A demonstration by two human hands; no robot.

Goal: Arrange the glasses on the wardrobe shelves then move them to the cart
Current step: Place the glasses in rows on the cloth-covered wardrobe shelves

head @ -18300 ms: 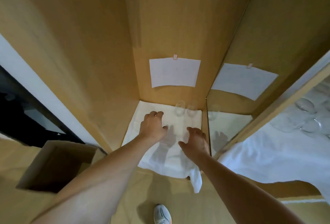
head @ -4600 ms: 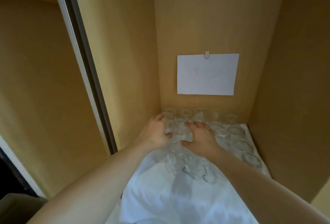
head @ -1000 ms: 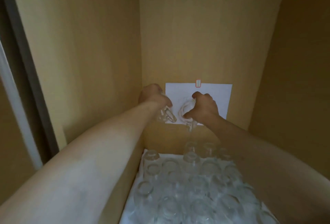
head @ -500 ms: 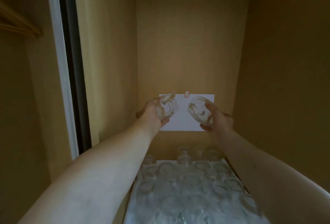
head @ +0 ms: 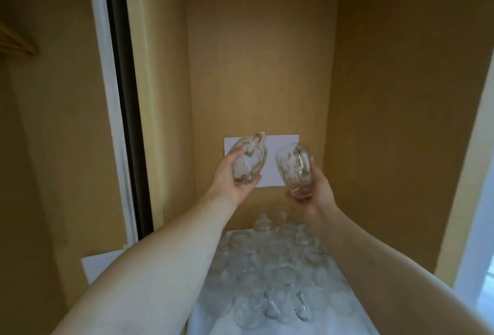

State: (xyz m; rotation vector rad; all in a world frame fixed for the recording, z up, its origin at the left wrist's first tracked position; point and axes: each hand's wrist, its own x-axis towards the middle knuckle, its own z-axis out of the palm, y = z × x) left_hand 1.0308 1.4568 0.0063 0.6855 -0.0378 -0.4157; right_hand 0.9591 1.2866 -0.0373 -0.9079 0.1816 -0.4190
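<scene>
Head view shows both arms raised inside the wardrobe, each hand wrapped around a clear glass mug. Left hand [head: 232,174] cups its mug [head: 248,159] from below with fingers curled round the body; right hand [head: 316,187] grips the other mug [head: 294,171] the same way, thumb along the side. Both mugs are tilted and near each other in front of a white paper [head: 270,163] fixed to the back wall. Directly below the hands, a dense cluster of glasses [head: 267,276] stands on a white cloth [head: 334,316] over the shelf. Risks, as I judge them: the held mugs could knock together, or one slipping from a hand would fall straight into the packed glasses below and break several.
</scene>
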